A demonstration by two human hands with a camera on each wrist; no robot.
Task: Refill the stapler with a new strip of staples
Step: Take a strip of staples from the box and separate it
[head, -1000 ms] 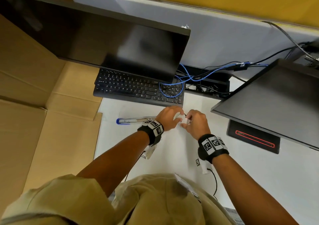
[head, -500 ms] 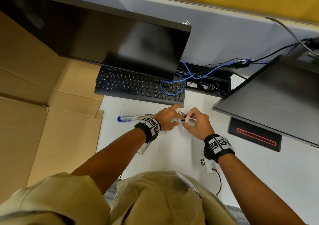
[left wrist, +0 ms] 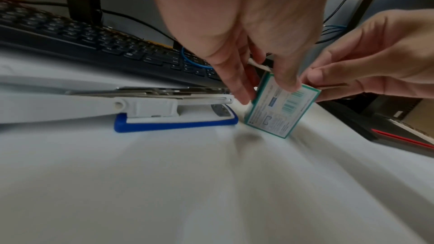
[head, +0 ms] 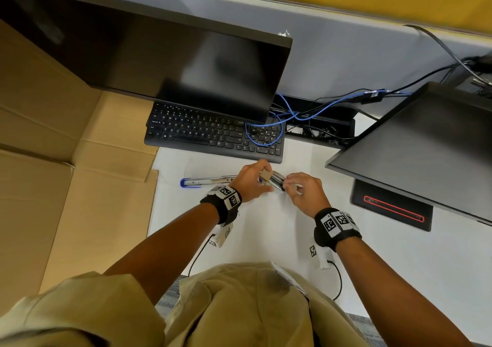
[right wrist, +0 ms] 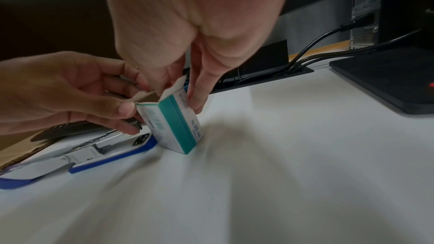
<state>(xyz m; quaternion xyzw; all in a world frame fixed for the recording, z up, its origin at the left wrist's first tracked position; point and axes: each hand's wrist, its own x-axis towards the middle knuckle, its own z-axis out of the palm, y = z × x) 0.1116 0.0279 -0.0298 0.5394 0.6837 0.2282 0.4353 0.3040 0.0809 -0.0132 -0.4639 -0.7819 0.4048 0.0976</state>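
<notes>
- Head view looks steeply down from above the desk (head: 266, 227), facing the monitors, taking in both forearms.
- Left wrist view sits low and close, looking rightward.
- Right wrist view sits low and close, looking leftward.
- All share the box (head: 274, 180) (left wrist: 280, 107) (right wrist: 173, 123) and stapler (head: 207, 181) (left wrist: 150, 108) (right wrist: 94, 153).

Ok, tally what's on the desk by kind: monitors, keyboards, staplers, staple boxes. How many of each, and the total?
Monitors: 2
Keyboards: 1
Staplers: 1
Staple boxes: 1, flap open, held by both hands
Total: 5
</notes>
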